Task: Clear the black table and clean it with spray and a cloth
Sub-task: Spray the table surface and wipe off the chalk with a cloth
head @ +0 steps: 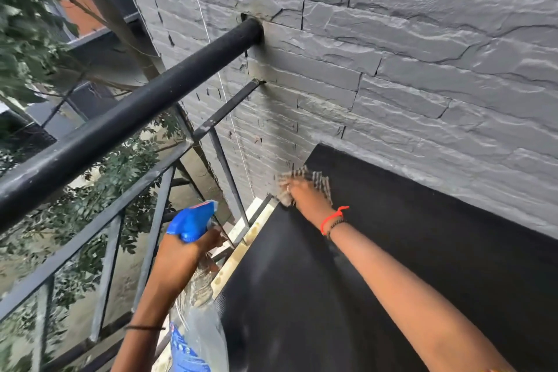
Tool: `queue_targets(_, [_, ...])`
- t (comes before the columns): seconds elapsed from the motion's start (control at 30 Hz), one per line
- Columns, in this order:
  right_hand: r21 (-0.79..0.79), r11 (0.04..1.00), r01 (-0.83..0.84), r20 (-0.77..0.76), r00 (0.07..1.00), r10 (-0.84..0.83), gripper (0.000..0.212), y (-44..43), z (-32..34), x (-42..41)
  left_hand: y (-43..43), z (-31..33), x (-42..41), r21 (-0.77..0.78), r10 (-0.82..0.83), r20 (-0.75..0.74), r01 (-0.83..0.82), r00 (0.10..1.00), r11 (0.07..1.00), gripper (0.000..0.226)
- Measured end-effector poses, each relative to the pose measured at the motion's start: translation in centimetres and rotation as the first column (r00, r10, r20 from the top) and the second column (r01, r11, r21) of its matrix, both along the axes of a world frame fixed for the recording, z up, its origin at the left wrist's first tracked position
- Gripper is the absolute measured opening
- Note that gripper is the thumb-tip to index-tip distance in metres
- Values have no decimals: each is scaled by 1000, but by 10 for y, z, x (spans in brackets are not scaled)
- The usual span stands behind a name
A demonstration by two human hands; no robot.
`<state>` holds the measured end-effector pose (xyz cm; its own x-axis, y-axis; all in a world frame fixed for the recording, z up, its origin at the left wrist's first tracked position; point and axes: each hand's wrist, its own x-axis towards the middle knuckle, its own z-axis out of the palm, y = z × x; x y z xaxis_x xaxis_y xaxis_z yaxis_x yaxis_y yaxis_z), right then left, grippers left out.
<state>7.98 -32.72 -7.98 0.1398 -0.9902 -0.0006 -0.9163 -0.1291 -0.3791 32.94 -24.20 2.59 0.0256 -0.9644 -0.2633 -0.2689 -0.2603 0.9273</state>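
Note:
The black table [392, 266] fills the lower right and runs up to the grey stone wall. My right hand [308, 195] reaches to its far left corner and presses a checked grey cloth [314, 180] against the surface, fingers wrapped in the fabric. My left hand [184, 254] grips the neck of a clear spray bottle [196, 311] with a blue trigger head [193, 222], held beside the table's left edge, over the railing side. The bottle's lower part runs out of the frame at the bottom.
A grey stone-clad wall [392, 69] borders the table on its far side. A black metal railing [120, 127] with thin bars runs diagonally on the left, trees and ground beyond. A pale ledge [241, 248] lies between railing and table.

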Motion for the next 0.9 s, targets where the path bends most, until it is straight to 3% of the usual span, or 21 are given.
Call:
queue_targets(0.1, [-20,985,-171,-4,985,171,37,57,4,25,6,4,4,-8,6,11,-6,1000,1000,13])
queue_targets(0.17, [-120,958,-260,-12,965,261,36,104,-3,33,12,8,5,-25,3,18,-3,1000,1000,13])
queue_targets(0.33, [-48,921,-385,-24,923,385,30,216,-44,13,30,14,11,-39,18,26,-17,999,999,13])
queue_targets(0.4, [-46,936,-348,3,937,349,26,242,-50,-14,40,16,17,-34,24,28,-23,999,999,12])
queue_targets(0.5, [-39,987,-153,97,983,156,67,240,-53,-50,55,19,27,-23,37,5,-37,999,999,22])
queue_targets(0.53, [-15,995,-94,100,990,95,71,236,-50,-52,65,21,31,-14,41,-4,-41,999,999,28])
queue_targets(0.7, [-16,1000,1,59,998,0,41,201,-32,6,104,26,48,-15,43,-22,-44,999,999,21])
queue_targets(0.8, [-117,986,-117,51,991,124,32,218,-19,71,129,27,64,-18,54,-3,-54,999,998,20])
queue_targets(0.9, [-180,944,-277,3,959,282,36,259,-10,124,149,27,82,-18,91,8,-91,996,996,17])
